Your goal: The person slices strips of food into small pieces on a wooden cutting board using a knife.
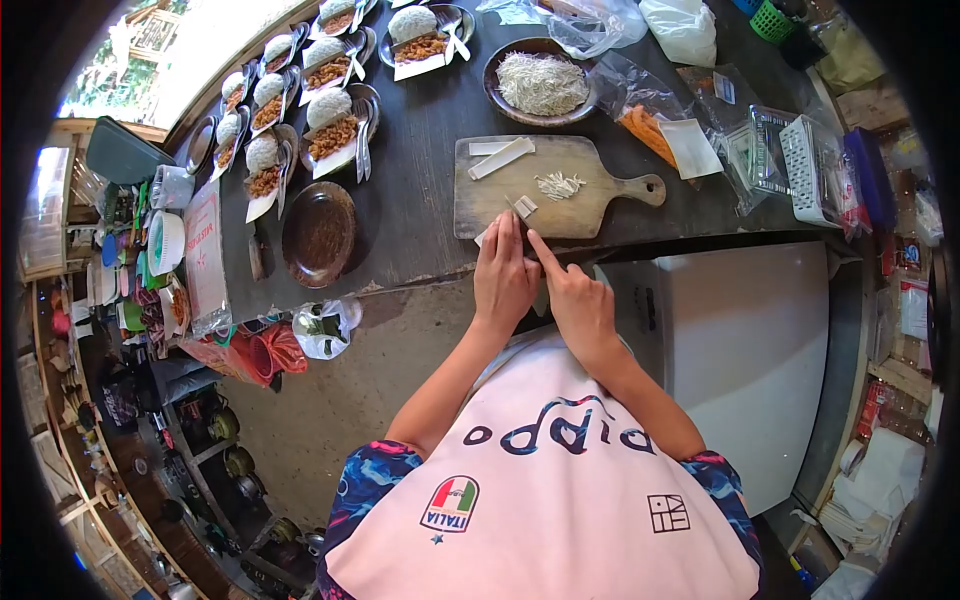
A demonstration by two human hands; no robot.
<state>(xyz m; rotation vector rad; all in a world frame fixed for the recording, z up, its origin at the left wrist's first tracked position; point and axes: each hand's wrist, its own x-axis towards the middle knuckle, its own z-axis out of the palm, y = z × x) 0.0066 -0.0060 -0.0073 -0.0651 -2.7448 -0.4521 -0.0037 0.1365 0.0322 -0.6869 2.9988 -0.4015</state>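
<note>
At the near edge of the board (pixel 598 165), the right hand (pixel 582 302), back up, curls round the knife (pixel 512 206), index finger straight along it. Beside it at that edge, the left hand (pixel 506 283) lies palm down, fingers straight and together over a pale strip (pixel 480 239); most of the strip is covered, so whether they pinch it cannot be told. It lies under those fingers, nearer the left hand, its long axis apparently slanting toward the slices (pixel 525 206) mid-board. Slivers (pixel 559 186) lie farther right on the board; a bowl (pixel 491 92) stands beyond it.
</note>
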